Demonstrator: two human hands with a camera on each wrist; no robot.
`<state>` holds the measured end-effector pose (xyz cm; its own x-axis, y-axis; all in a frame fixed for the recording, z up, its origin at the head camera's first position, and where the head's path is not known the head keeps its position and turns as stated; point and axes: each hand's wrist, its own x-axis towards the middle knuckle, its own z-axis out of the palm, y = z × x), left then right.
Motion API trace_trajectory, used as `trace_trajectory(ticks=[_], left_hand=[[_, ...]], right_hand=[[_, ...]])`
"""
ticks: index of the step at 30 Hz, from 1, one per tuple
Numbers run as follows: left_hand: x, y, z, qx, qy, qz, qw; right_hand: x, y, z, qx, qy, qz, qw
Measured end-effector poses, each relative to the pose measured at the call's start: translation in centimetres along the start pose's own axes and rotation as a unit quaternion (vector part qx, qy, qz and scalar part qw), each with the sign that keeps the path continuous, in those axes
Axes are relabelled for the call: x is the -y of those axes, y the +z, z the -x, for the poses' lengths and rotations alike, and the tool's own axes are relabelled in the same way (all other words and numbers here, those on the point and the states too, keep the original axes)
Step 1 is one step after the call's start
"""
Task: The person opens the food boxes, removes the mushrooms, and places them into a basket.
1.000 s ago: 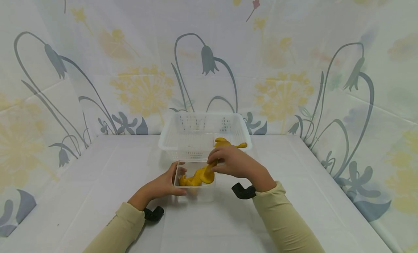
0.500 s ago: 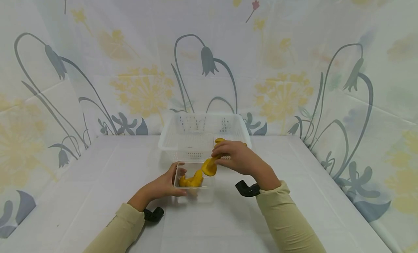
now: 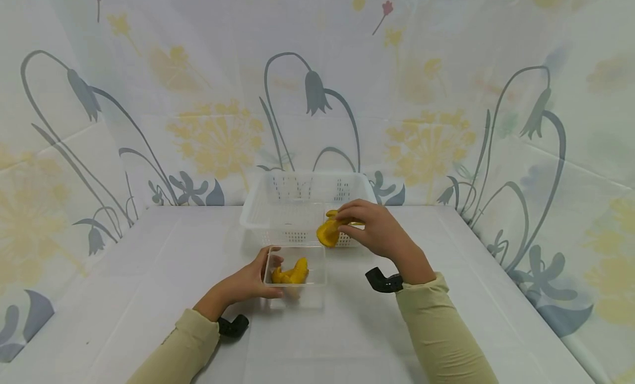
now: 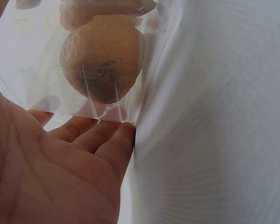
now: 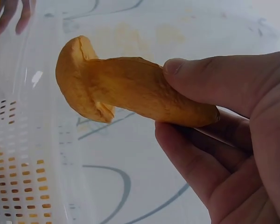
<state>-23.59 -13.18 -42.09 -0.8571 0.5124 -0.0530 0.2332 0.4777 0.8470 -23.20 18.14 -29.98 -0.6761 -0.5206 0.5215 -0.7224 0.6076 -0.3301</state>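
Observation:
Between the thumb and fingers of my right hand is a yellow mushroom, pinched by its stem with the cap pointing away from the hand. In the right wrist view the whole mushroom shows, cap at left. It hangs in front of the near side of a white perforated basket. My left hand grips the left end of a clear plastic box on the table. More yellow mushrooms lie in that box, and a rounded cap shows through its wall in the left wrist view.
Inside the basket's right part is more yellow mushroom, partly hidden by the right hand. The white table runs back to a flower-printed cloth. A black band sits on the right wrist.
My right hand has lifted the mushroom out of the clear box and carried it up and right to the basket's front. The left hand stays on the box.

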Motion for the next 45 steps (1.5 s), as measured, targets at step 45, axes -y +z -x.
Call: trace_trajectory(ticks=[45], left_hand=[[0.0, -0.1, 0.0, 0.002, 0.008, -0.006, 1.0000]], right_hand=[[-4.0, 1.5, 0.0, -0.207, 0.140, -0.018, 0.968]])
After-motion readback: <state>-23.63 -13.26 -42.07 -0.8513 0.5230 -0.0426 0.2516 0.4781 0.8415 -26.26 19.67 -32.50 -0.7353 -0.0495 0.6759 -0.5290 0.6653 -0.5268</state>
